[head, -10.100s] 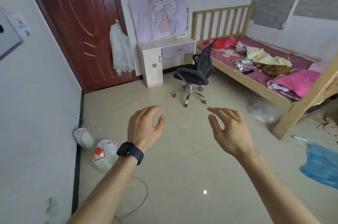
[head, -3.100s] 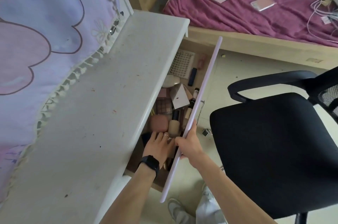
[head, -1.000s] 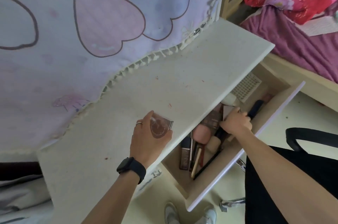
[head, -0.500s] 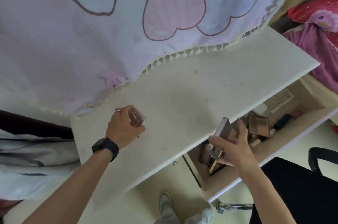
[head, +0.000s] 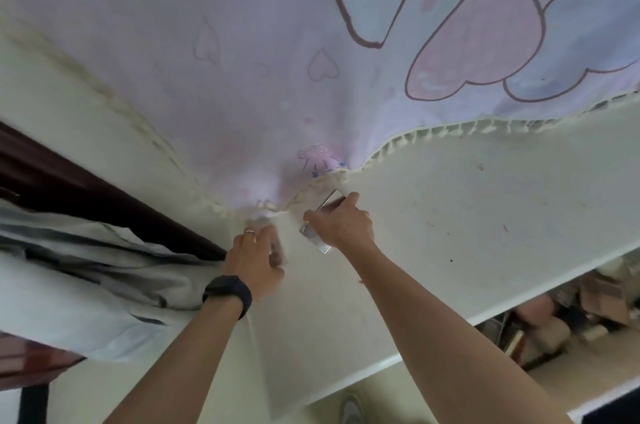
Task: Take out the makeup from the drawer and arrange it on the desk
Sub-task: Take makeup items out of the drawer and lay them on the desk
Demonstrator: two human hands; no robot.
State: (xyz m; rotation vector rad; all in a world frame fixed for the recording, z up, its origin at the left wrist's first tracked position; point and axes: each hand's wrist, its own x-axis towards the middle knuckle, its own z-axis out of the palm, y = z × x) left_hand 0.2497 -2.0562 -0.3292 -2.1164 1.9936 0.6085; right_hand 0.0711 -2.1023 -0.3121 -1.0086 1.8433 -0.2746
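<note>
1. We see the right hand (head: 341,226) clamped over a flat palette (head: 323,212) at the back of the desk (head: 467,215), fingers curled round its far side and thumb at its near corner.
2. The palette's one clearly visible edge, silvery, runs slantwise from the cloth fringe down and leftward toward the person; a shorter edge turns off at the near corner; the hand hides the rest, so we cannot tell whether it lies flat on the top.
3. The left hand (head: 256,257) sits just beside, at the desk's back left corner, its fingers closed on a small compact (head: 278,252); that item is blurred and we cannot tell which way it faces.
4. The two hands are close but not touching; a black watch (head: 228,292) is on the left wrist and a ring (head: 250,232) on one finger.
5. Behind both hands hangs a pink printed cloth (head: 277,60), its fringe meeting the palette's far end; the desk's left edge lies right by the left hand, with a pale garment (head: 86,271) and a dark red door (head: 69,188) beyond.
6. To the right the desk top stretches bare and wide toward its front edge; below that edge the open drawer (head: 571,312) shows more makeup, blurred.
</note>
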